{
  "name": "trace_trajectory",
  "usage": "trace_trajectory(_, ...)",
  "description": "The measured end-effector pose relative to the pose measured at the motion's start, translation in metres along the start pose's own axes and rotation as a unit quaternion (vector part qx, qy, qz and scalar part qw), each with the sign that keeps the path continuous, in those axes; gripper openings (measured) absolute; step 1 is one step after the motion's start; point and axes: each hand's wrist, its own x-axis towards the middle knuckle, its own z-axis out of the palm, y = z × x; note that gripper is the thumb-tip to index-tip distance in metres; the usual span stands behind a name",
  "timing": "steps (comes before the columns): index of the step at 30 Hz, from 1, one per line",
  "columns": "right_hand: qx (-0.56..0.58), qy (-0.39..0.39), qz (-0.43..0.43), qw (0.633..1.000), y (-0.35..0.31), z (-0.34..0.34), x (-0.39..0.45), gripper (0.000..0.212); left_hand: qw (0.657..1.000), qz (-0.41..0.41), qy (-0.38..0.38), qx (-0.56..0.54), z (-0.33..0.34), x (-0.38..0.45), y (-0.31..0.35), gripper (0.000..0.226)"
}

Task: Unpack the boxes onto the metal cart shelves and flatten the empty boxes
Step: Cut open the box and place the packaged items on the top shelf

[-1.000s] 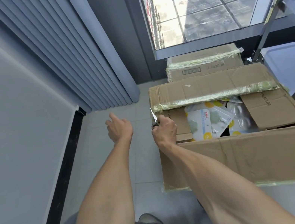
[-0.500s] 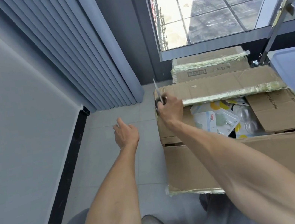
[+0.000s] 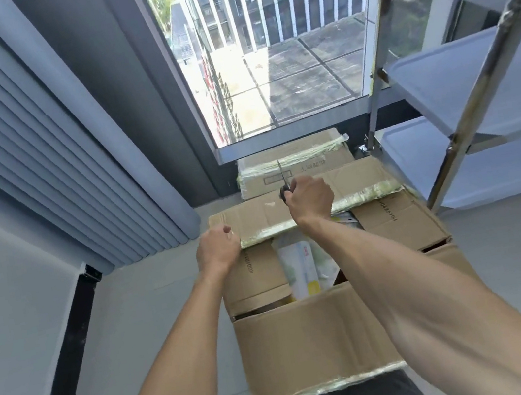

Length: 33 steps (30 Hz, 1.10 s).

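your right hand (image 3: pixel 309 196) holds a pair of scissors with dark handles (image 3: pixel 283 183); the grip is closed around the handles and the thin metal blades point up and away from you. the hand sits above the far flap of the large brown cardboard box (image 3: pixel 311 338) that stands on the pale tiled floor (image 3: pixel 153 306) directly in front of you.

your left hand (image 3: pixel 218 250) rests at the left end of that far flap, fingers curled at its taped edge (image 3: pixel 366 194). whether this grip pinches the flap or only presses against it cannot be told from the head view.

the box is open. the near flap hangs down toward you, the two side flaps lie partly inward, and the far flap carries a strip of yellowish clear tape along its edge. white and yellow packaged goods (image 3: pixel 303 270) are visible inside, between the side flaps.

a second, smaller brown cardboard box (image 3: pixel 314 153), taped shut, sits on the floor just behind the open box, against the base of the glass window (image 3: pixel 279 54).

the metal cart with pale blue-grey shelves (image 3: pixel 482 123) stands to your right, just beside the open box. grey vertical blinds (image 3: pixel 45 148) hang to your left.
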Motion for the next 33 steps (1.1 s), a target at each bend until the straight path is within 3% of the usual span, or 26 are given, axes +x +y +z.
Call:
trace_trajectory(3,-0.018,0.004,0.008,1.0,0.01,-0.007,0.029,0.017,0.998,0.043,0.012,0.052,0.013,0.01,0.021,0.042)
trace_trajectory(6,-0.012,0.003,0.009,1.0,0.004,0.001,0.06,0.015,0.997,0.056,0.011,0.055,0.024,0.036,0.043,0.039)
trace_trajectory(9,-0.008,-0.019,-0.003,1.0,-0.005,0.022,0.087,0.021,0.993,-0.034,-0.021,-0.114,0.034,0.078,0.071,0.023)
trace_trajectory(11,-0.012,-0.037,-0.009,0.999,-0.006,0.041,0.106,0.024,0.935,-0.162,-0.084,-0.304,0.042,0.113,0.094,0.029)
trace_trajectory(13,-0.003,-0.042,0.001,0.999,-0.002,0.061,0.128,0.022,0.875,-0.221,-0.164,-0.398,0.055,0.145,0.111,0.031)
trace_trajectory(16,0.015,-0.063,0.027,0.998,0.01,0.092,0.167,0.021,0.86,-0.204,-0.231,-0.406,0.086,0.189,0.124,0.024)
trace_trajectory(18,0.014,-0.08,0.037,0.996,0.02,0.109,0.196,0.019,0.875,-0.194,-0.224,-0.383,0.11,0.219,0.125,0.008)
trace_trajectory(19,0.0,-0.085,0.03,0.996,0.026,0.115,0.213,0.019,0.9,-0.181,-0.208,-0.336,0.122,0.233,0.123,0.005)
trace_trajectory(21,-0.043,-0.088,0.005,0.995,0.039,0.124,0.247,0.019,0.969,-0.116,-0.174,-0.135,0.144,0.262,0.113,0.013)
trace_trajectory(22,-0.065,-0.088,-0.006,0.994,0.047,0.128,0.261,0.019,0.983,-0.074,-0.164,-0.023,0.153,0.273,0.105,0.019)
trace_trajectory(25,-0.126,-0.112,-0.025,0.985,0.078,0.144,0.286,0.019,0.971,-0.009,-0.19,0.143,0.174,0.291,0.074,0.048)
trace_trajectory(28,-0.17,-0.16,-0.032,0.972,0.1,0.164,0.289,0.015,0.966,-0.01,-0.212,0.148,0.185,0.308,0.056,0.059)
trace_trajectory(30,-0.166,-0.158,-0.029,0.973,0.105,0.175,0.293,0.016,0.968,-0.017,-0.203,0.15,0.185,0.317,0.055,0.058)
trace_trajectory(33,-0.196,-0.151,-0.048,0.968,0.105,0.181,0.29,0.019,0.96,-0.008,-0.22,0.17,0.181,0.32,0.055,0.074)
